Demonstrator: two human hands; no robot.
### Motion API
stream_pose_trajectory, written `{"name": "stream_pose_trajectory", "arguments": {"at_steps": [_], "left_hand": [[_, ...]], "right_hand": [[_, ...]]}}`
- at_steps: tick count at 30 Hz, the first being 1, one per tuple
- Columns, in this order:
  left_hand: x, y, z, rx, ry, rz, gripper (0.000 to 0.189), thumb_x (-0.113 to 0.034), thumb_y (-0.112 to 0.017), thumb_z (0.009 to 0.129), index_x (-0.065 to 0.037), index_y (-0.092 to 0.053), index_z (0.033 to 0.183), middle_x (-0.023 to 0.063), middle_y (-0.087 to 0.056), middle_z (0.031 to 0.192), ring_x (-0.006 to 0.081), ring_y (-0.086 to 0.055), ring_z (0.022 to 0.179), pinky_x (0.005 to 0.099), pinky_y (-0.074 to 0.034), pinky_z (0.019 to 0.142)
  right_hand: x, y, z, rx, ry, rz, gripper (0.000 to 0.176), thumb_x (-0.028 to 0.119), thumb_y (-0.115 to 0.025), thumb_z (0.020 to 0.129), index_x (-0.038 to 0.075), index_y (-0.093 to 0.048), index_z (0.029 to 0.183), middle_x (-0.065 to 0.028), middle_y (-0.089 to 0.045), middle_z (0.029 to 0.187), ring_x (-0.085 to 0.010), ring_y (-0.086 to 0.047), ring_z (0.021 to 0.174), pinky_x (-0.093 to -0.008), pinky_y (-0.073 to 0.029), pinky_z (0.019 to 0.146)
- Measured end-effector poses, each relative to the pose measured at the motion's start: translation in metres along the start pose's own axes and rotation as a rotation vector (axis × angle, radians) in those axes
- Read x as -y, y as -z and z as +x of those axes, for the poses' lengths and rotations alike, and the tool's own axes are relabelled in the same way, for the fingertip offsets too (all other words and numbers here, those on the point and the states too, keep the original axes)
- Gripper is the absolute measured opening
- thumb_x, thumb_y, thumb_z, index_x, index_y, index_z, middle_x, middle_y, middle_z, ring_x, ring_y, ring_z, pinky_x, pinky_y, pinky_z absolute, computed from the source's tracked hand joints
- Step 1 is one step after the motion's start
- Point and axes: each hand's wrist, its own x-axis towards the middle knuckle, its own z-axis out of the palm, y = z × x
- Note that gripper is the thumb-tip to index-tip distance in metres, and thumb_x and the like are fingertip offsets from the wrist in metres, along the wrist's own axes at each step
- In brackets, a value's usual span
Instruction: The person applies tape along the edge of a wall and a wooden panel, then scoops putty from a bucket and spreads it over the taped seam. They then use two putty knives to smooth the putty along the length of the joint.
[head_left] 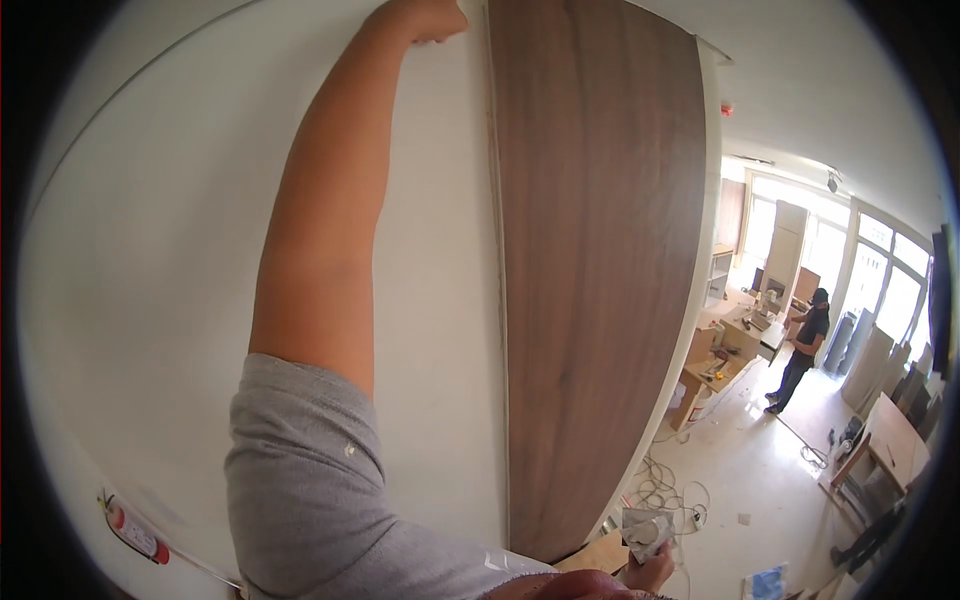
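Observation:
My left arm stretches up along the white wall (440, 250). At the top edge of the view, my left hand (430, 18) is closed against the wall, close to the upper left edge of a brown wood-grain panel (600, 220). What its fingers hold, if anything, is hidden and partly cut off by the frame. Low on the right, my right hand (652, 570) grips a grey flat plate (640, 522) with a pale lump, like putty, on it. A light strip runs down the panel's left edge.
A fire extinguisher (138, 532) is at the lower left. Tangled cables (668, 492) lie on the floor at right. Farther back, a person (805, 345) stands by a workbench (740, 335) with tools. Boards (868, 365) lean near the windows, and a table (895, 440) stands at far right.

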Motion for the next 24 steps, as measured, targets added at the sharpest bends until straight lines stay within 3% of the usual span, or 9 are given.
{"name": "stream_pose_trajectory", "arguments": {"at_steps": [2,4,6,8,10,17,20,23,24], "left_hand": [[0.014,0.006,0.027,-0.002,0.019,-0.125,0.088,-0.005,-0.052,0.081,-0.011,-0.017,0.161,0.0270,-0.070,0.105,0.0213,-0.065,0.069,0.0352,-0.050,0.055],[-0.001,0.018,0.027,0.019,0.137,0.087,0.089,-0.005,-0.052,0.080,-0.014,-0.017,0.162,0.0274,-0.070,0.108,0.0205,-0.065,0.069,0.0340,-0.050,0.055],[-0.018,0.027,0.016,-0.006,0.196,0.138,0.090,-0.005,-0.052,0.079,-0.015,-0.016,0.162,0.0271,-0.071,0.109,0.0198,-0.065,0.068,0.0329,-0.050,0.054],[-0.037,0.022,-0.016,-0.076,0.186,0.028,0.091,-0.004,-0.051,0.079,-0.016,-0.016,0.162,0.0261,-0.071,0.107,0.0192,-0.065,0.067,0.0318,-0.049,0.053],[-0.037,0.018,-0.013,-0.061,0.175,0.063,0.091,-0.004,-0.049,0.079,-0.017,-0.015,0.162,0.0251,-0.072,0.105,0.0191,-0.064,0.066,0.0310,-0.048,0.053],[-0.034,0.000,-0.011,0.062,0.115,0.032,0.090,-0.008,-0.054,0.083,-0.014,-0.013,0.162,0.0267,-0.072,0.105,0.0251,-0.070,0.075,0.0342,-0.050,0.055],[-0.054,-0.013,-0.044,0.066,0.098,0.079,0.090,-0.008,-0.055,0.084,-0.011,-0.010,0.162,0.0287,-0.071,0.107,0.0293,-0.071,0.083,0.0383,-0.053,0.064],[-0.042,-0.047,-0.047,0.115,0.096,0.187,0.078,-0.014,-0.056,0.084,-0.010,-0.030,0.157,0.0107,-0.073,0.090,0.0208,-0.063,0.067,0.0342,-0.052,0.062],[-0.045,-0.051,-0.059,0.155,0.108,0.187,0.083,-0.013,-0.055,0.082,-0.011,-0.024,0.159,0.0119,-0.073,0.090,0.0223,-0.063,0.067,0.0355,-0.052,0.063]], "right_hand": [[0.001,0.002,-0.011,0.049,0.339,-0.606,0.034,0.031,-0.045,0.105,0.005,-0.059,0.121,-0.0071,-0.066,0.111,-0.0214,-0.066,0.096,-0.0381,-0.058,0.073],[-0.005,0.006,-0.011,0.125,0.510,-0.908,0.037,0.035,-0.042,0.106,0.006,-0.059,0.123,-0.0063,-0.066,0.113,-0.0229,-0.066,0.099,-0.0396,-0.058,0.075],[-0.017,0.016,0.004,0.170,0.390,-0.714,0.041,0.038,-0.040,0.106,0.007,-0.059,0.124,-0.0057,-0.066,0.114,-0.0248,-0.067,0.101,-0.0410,-0.057,0.076],[-0.019,0.011,0.011,0.120,0.070,-0.078,0.040,0.038,-0.040,0.106,0.008,-0.059,0.124,-0.0057,-0.066,0.114,-0.0251,-0.067,0.100,-0.0408,-0.056,0.077],[-0.023,0.013,0.013,0.088,-0.087,0.234,0.040,0.038,-0.041,0.106,0.008,-0.059,0.125,-0.0058,-0.067,0.115,-0.0253,-0.067,0.100,-0.0407,-0.056,0.078],[-0.019,0.015,0.013,0.069,-0.092,0.225,0.040,0.038,-0.040,0.107,0.008,-0.059,0.125,-0.0061,-0.067,0.117,-0.0242,-0.066,0.105,-0.0408,-0.055,0.079],[-0.020,0.014,0.016,0.081,-0.095,0.229,0.041,0.038,-0.040,0.106,0.008,-0.059,0.125,-0.0060,-0.066,0.117,-0.0240,-0.066,0.105,-0.0410,-0.055,0.081],[-0.020,0.014,0.014,0.103,-0.099,0.210,0.042,0.039,-0.040,0.106,0.008,-0.059,0.125,-0.0059,-0.066,0.118,-0.0241,-0.066,0.104,-0.0411,-0.055,0.083],[-0.020,0.013,0.013,0.104,-0.096,0.198,0.042,0.040,-0.040,0.106,0.007,-0.059,0.125,-0.0060,-0.066,0.118,-0.0243,-0.066,0.104,-0.0412,-0.055,0.083]]}}
